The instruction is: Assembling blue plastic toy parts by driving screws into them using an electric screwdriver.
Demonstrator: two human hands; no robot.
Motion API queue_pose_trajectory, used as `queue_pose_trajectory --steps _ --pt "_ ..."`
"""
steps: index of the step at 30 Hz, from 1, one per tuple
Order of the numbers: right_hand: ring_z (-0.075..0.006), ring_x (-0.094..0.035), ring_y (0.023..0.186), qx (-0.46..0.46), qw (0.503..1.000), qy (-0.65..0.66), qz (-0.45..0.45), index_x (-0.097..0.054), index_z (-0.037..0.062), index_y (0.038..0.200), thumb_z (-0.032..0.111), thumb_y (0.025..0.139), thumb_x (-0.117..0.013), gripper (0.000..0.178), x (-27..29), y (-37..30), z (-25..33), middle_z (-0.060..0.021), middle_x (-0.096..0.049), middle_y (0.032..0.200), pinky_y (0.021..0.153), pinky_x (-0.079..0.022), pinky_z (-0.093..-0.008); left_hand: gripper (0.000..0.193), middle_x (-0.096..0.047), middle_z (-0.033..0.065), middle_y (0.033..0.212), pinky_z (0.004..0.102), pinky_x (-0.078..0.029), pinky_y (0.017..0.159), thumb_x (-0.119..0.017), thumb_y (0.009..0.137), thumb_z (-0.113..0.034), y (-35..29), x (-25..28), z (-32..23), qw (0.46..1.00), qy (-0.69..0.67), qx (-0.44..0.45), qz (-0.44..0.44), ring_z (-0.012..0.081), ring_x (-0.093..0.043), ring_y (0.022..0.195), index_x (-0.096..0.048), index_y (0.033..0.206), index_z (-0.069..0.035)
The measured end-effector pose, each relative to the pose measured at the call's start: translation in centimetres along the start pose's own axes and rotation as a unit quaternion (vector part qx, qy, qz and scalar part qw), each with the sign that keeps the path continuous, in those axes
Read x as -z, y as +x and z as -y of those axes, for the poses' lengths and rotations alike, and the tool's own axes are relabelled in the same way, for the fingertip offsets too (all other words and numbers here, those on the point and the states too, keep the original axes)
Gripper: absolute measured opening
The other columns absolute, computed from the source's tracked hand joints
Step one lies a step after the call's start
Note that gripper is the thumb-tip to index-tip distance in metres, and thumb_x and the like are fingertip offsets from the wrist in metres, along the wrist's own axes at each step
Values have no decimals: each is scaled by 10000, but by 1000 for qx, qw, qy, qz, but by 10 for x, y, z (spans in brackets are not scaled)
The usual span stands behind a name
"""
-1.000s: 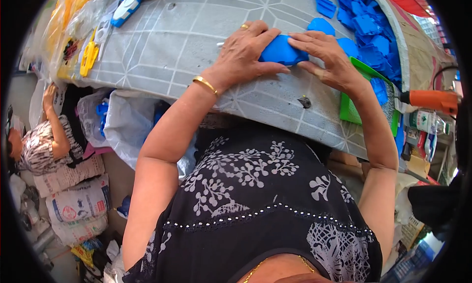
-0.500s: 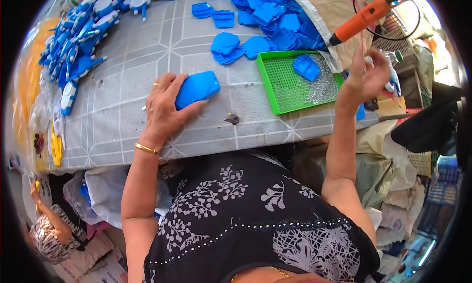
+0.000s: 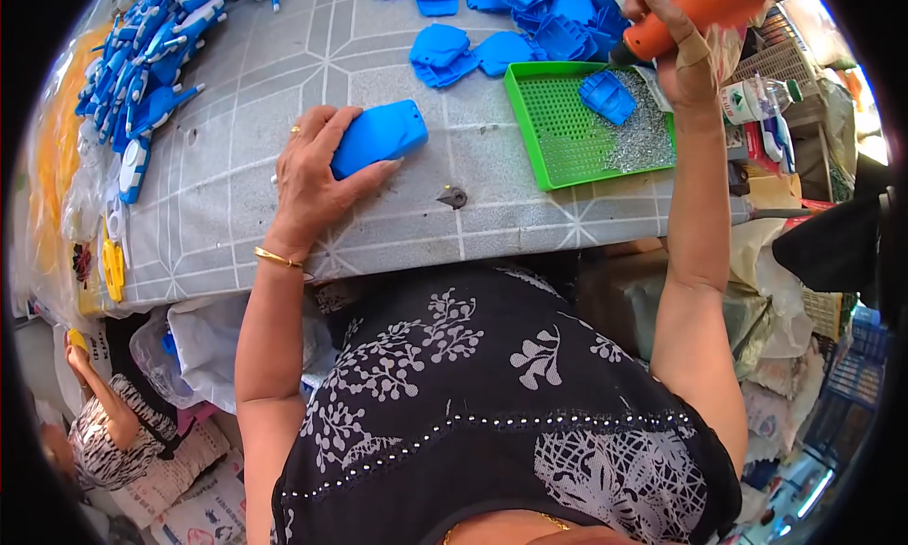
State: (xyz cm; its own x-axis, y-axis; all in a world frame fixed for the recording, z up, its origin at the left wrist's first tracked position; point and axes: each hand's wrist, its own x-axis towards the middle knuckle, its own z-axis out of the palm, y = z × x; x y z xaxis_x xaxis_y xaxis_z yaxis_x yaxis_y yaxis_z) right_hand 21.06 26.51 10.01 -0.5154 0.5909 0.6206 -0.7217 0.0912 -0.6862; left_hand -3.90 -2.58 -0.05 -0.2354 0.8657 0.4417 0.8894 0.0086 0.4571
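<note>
My left hand (image 3: 317,181) is closed around a blue plastic casing (image 3: 383,138) and holds it on the table. A thin pale rod end shows beside that hand's outer edge. At the upper right, my right hand (image 3: 689,67) grips an orange electric screwdriver (image 3: 709,13), its dark tip pointing left and down. Below the tip lies a green perforated tray (image 3: 544,171), with many small silvery screws (image 3: 646,143) in its right part. One blue plastic shell (image 3: 607,97) rests in the tray. A small dark pointed metal piece (image 3: 454,198) lies between my left hand and the tray.
Loose blue shells (image 3: 440,53) are piled at the back. Finished-looking blue and white pieces (image 3: 142,91) are heaped at the left, near a yellow tool (image 3: 113,269). A bottle (image 3: 757,100) stands at the right. Another person (image 3: 118,422) sits at the lower left.
My right hand has risen from beside the hanging screwdriver and closed on it. The screwdriver has come nearer the tray's back corner. My left hand still holds the casing.
</note>
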Motion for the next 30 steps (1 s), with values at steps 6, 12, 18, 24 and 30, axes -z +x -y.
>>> queue_pose_trajectory --steps 6,12,18,24,30 --pt "-145 -572 658 -171 979 -110 -14 -554 89 1000 193 971 -679 165 -5 -39 -1 -36 -586 786 659 -466 -293 602 -659 139 1112 426 -539 868 -871 741 -400 -2 0 4 1000 3 0 -9 325 -656 993 -699 1185 -33" --pt "-113 -504 644 -158 982 -101 -16 -541 104 928 180 976 -677 163 -16 -62 -11 14 -498 723 713 -420 -305 594 -662 133 1095 419 -547 854 -878 737 -395 0 -2 4 1000 -1 -3 -13 312 -665 979 -706 1175 -33" --pt "-121 -503 640 -147 987 -69 -5 -546 101 908 165 965 -692 169 -13 -65 -21 8 -499 717 695 -420 -304 588 -663 125 1094 411 -550 848 -879 736 -390 1 -3 2 1000 -3 5 -12 303 -668 972 -710 1174 -36" --pt "-120 -495 632 -138 988 -69 0 -537 104 864 164 959 -700 198 -11 -65 -23 1 -507 717 677 -416 -301 583 -665 121 1095 412 -553 844 -881 735 -386 0 -4 3 1000 -7 0 -16 298 -671 968 -710 1168 -35" --pt "-117 -488 626 -137 987 -78 -8 -522 109 834 159 954 -698 219 -16 -67 -25 2 -503 715 669 -410 -296 592 -665 125 1095 413 -554 849 -888 728 -380 2 -3 2 1000 2 7 -9 300 -673 966 -712 1177 -37"
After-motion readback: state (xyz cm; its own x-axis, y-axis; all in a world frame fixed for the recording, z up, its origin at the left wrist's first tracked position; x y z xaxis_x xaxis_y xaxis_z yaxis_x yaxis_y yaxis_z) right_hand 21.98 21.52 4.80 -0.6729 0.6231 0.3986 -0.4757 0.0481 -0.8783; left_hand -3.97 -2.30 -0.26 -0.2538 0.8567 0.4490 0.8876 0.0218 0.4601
